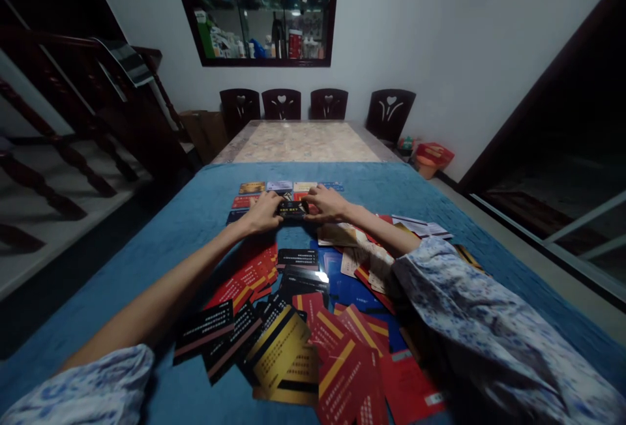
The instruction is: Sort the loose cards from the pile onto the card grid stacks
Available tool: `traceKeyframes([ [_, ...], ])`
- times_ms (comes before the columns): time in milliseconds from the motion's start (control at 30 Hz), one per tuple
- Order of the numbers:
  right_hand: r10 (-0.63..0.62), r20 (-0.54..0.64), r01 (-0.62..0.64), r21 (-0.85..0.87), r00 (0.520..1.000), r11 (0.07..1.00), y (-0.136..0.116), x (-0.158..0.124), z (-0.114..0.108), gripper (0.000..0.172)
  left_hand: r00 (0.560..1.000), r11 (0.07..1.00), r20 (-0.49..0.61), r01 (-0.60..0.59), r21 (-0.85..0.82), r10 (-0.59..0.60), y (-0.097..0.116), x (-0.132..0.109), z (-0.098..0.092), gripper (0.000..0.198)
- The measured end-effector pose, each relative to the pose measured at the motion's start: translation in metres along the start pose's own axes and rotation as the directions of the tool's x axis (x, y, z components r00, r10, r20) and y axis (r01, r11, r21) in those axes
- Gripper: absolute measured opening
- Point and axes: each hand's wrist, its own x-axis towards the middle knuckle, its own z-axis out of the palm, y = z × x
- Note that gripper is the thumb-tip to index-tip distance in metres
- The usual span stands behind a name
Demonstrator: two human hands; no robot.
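Card [292, 208]: dark, long axis left-right, just short of the card row [279, 186], on the person's side.
Left hand [263, 213]: pinches its left end.
Right hand [327, 203]: pinches its right end; both hands equally near.

Black card [292, 208] ends hidden under fingers [274, 206], print unreadable, red cards [349, 386] cut off below

I count four chairs [281, 104] beyond the surface [147, 249]. On it are one left hand [263, 213], one right hand [327, 203] and one black card [292, 208].
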Motion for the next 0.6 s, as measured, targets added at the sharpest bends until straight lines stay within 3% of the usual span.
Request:
traceKeyframes([
  [200,0.020,0.012,-0.020,0.016,1.000,1.000,-0.006,0.022,-0.003,0.055,0.999,0.998,0.002,0.035,0.043,-0.035,-0.018,0.012,-0.001,0.056],
  [600,0.041,0.085,-0.039,-0.019,0.996,0.999,-0.005,0.069,-0.005,0.047,0.999,0.995,0.015,0.041,0.088,-0.043,-0.056,0.046,0.006,0.048],
])
